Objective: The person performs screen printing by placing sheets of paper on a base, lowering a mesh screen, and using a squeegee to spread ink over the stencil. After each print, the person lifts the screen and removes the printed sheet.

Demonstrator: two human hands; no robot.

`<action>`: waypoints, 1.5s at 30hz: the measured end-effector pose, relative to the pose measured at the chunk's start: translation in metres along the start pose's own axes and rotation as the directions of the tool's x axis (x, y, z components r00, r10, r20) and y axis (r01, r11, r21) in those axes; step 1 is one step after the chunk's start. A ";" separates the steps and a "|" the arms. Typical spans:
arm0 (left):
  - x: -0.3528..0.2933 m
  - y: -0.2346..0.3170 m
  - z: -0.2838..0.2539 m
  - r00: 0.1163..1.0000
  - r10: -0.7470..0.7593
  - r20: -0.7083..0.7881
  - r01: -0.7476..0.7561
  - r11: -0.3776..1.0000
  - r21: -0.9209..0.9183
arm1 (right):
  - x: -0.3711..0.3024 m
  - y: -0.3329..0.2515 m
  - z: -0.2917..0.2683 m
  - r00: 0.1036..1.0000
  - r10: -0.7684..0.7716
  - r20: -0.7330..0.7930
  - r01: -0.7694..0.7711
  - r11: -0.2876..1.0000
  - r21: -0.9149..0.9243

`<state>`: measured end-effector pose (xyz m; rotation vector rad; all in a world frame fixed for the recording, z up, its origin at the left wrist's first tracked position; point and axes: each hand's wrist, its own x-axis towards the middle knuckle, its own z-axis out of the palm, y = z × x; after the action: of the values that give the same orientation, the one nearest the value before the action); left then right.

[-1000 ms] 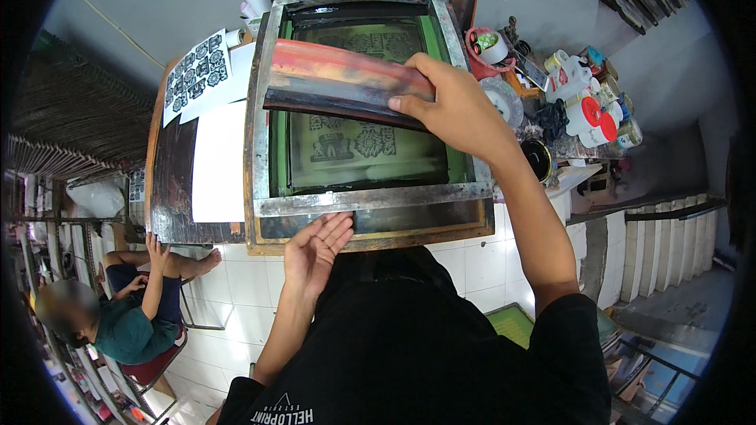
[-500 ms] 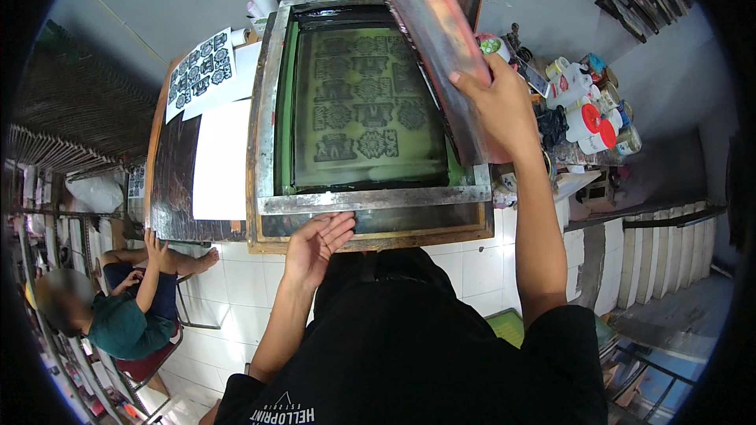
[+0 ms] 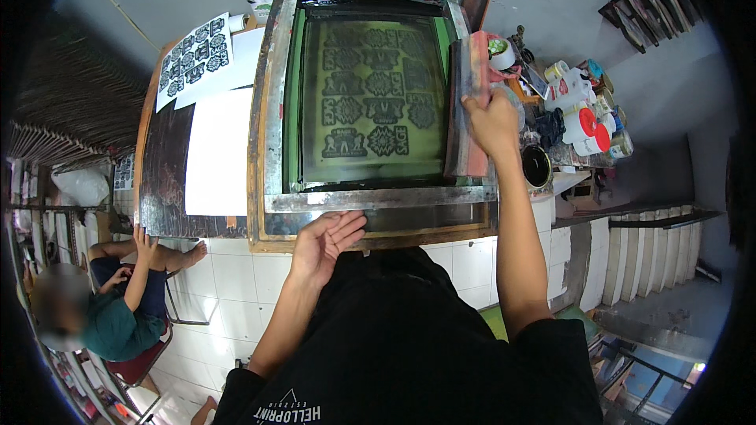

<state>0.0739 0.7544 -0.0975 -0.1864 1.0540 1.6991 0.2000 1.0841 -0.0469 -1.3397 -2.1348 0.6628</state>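
Observation:
In front of me lies a silk screen in a metal frame [image 3: 378,198], its green mesh [image 3: 374,94] showing several dark designs, with black ink along its edges. My right hand [image 3: 494,120] is closed round a wide red squeegee [image 3: 475,71], which stands along the screen's right inner side, dark blade face toward the mesh. My left hand [image 3: 324,248] is palm up with fingers stretched out, at the front bar of the frame. Its fingertips lie over the wooden-edged base [image 3: 457,216] beneath; whether they touch the metal bar I cannot tell.
White sheets [image 3: 220,149] and a printed sheet [image 3: 193,59] lie on the dark table at left. On the right stand several tubs and bottles [image 3: 583,122] and a black ink pot [image 3: 537,167]. A seated person [image 3: 126,319] rests a hand on the table's left corner.
My right hand has brought the squeegee down and toward me, from a raised slant at the far right to upright along the screen's right side. My left hand has barely moved.

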 end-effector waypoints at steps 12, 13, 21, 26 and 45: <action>-0.001 0.013 -0.005 0.987 -0.125 0.097 0.132 0.989 -0.061 | 0.003 -0.011 0.034 1.000 -0.005 -0.027 0.002 0.993 -0.115; 0.000 0.014 -0.006 0.987 -0.129 0.100 0.136 0.989 -0.061 | 0.004 -0.011 0.035 1.000 -0.009 -0.026 0.006 0.993 -0.121; 0.000 0.020 -0.004 0.981 -0.166 0.101 0.173 0.983 -0.066 | 0.006 -0.018 0.042 0.999 0.038 0.034 -0.028 0.966 -0.256; 0.000 0.016 -0.006 0.984 -0.160 0.075 0.164 0.985 -0.044 | 0.003 -0.018 0.043 0.997 0.032 0.066 -0.013 0.960 -0.278; 0.002 0.009 -0.012 0.991 -0.118 0.060 0.119 0.993 -0.011 | 0.020 -0.022 -0.001 0.990 -0.119 0.079 0.127 0.985 -0.116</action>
<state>0.0610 0.7471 -0.1009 -0.2024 0.9684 1.5964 0.1791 1.0944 -0.0287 -1.2500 -2.3275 0.5474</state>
